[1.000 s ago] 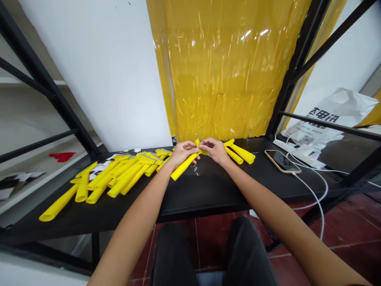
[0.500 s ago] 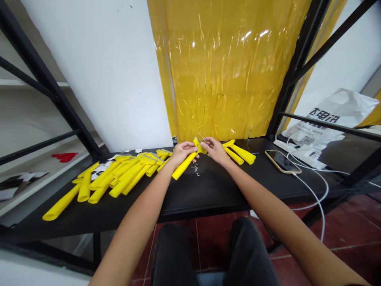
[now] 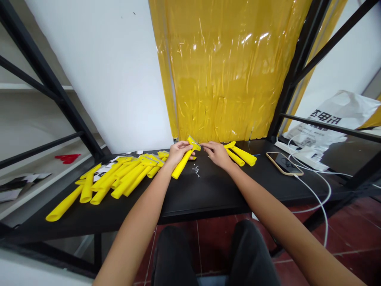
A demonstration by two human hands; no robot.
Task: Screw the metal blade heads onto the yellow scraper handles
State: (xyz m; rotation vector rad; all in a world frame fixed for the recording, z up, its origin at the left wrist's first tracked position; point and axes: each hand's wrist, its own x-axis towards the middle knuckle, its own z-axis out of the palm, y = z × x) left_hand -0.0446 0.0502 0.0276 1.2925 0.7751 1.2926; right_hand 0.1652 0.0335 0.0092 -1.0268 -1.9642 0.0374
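My left hand (image 3: 176, 154) is closed around the neck of a yellow scraper (image 3: 182, 163), its broad head tilted up with a thin metal edge on top. Close by on the right, my right hand (image 3: 218, 153) pinches a thin metal rod (image 3: 203, 144) that points at the scraper's head; its exact kind is too small to tell. Below the hands, several small screws (image 3: 196, 170) lie loose on the black tabletop (image 3: 205, 196). On the left side lies a pile of yellow scrapers (image 3: 131, 176), and a few more yellow scrapers (image 3: 242, 155) rest right of my right hand.
A phone (image 3: 284, 163) with a white cable (image 3: 321, 208) lies to the right, beside a white plastic bag (image 3: 324, 119). Black metal posts (image 3: 64, 105) frame the table. A yellow strip curtain (image 3: 220, 75) and a white panel (image 3: 113, 79) stand behind it.
The scraper in my left hand has turned so its head shows more clearly. My right hand has lowered the rod from pointing upward to nearly level against the head.
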